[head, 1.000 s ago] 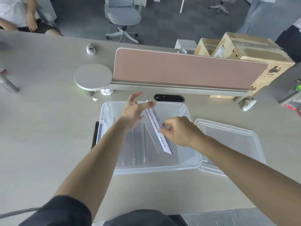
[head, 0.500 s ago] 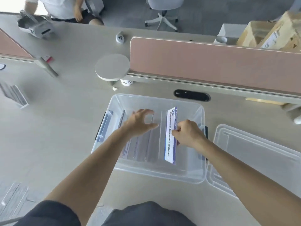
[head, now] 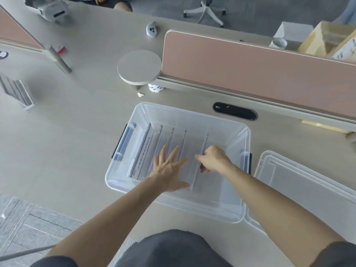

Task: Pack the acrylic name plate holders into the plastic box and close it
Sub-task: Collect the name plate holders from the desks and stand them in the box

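Observation:
A clear plastic box (head: 227,214) with blue side latches stands open on the desk in front of me. Several acrylic name plate holders (head: 146,149) stand on edge in a row inside it. My right hand (head: 213,158) is inside the box, fingers closed on the rightmost holder (head: 204,145), which stands upright. My left hand (head: 169,170) hovers over the row with fingers spread, holding nothing. The box's clear lid (head: 308,184) lies flat to the right of the box.
More holders (head: 16,91) sit at the desk's far left. A pink divider panel (head: 250,68) with a round shelf (head: 139,67) runs behind the box, above a cable slot (head: 235,110). Cardboard boxes (head: 331,41) stand at the back right. A seated person (head: 107,1) is across the desk.
The holder in my right hand went from tilted above the box to upright inside it, at the right end of the row. My left hand moved down over the row.

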Demonstrator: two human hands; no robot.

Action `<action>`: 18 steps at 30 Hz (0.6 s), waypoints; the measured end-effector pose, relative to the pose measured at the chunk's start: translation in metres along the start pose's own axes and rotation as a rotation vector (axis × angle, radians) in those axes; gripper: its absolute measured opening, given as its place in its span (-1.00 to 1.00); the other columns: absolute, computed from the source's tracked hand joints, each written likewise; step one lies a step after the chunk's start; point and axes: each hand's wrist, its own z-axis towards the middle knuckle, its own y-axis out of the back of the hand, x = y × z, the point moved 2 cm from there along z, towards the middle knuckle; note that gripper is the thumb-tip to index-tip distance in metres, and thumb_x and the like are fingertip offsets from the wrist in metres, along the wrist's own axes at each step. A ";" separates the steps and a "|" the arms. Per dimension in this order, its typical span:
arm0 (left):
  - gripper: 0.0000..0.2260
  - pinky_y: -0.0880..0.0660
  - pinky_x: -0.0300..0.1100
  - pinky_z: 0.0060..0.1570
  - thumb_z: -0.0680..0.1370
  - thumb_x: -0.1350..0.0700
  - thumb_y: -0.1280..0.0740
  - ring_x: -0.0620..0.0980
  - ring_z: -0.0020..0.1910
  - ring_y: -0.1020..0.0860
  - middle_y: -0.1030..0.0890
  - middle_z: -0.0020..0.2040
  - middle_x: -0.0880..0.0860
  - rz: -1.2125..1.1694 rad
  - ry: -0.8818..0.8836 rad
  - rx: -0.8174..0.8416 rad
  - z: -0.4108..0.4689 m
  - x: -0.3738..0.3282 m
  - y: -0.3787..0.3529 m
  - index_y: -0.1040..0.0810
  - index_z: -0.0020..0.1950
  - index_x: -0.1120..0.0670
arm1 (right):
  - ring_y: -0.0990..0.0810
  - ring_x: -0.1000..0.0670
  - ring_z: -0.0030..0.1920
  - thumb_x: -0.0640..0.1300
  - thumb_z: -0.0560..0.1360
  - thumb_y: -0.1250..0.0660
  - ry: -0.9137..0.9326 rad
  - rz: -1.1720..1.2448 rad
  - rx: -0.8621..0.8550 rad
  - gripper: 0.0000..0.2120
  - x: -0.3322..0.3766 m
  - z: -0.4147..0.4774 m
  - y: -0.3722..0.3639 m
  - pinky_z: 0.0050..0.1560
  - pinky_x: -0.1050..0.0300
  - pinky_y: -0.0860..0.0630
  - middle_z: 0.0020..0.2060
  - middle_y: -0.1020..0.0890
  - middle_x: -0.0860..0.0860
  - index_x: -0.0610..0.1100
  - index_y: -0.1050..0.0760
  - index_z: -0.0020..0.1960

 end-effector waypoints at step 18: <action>-0.19 0.33 0.25 0.36 0.35 -0.38 -0.36 0.29 0.43 0.47 0.35 0.55 0.07 0.040 -0.140 0.010 -0.002 -0.013 -0.006 0.03 0.48 -0.40 | -0.56 0.00 -0.35 -0.08 0.46 -0.49 0.297 0.164 0.072 -0.42 -0.011 0.039 0.021 -0.26 0.13 -0.52 -0.24 -0.60 -0.05 0.14 -0.30 0.36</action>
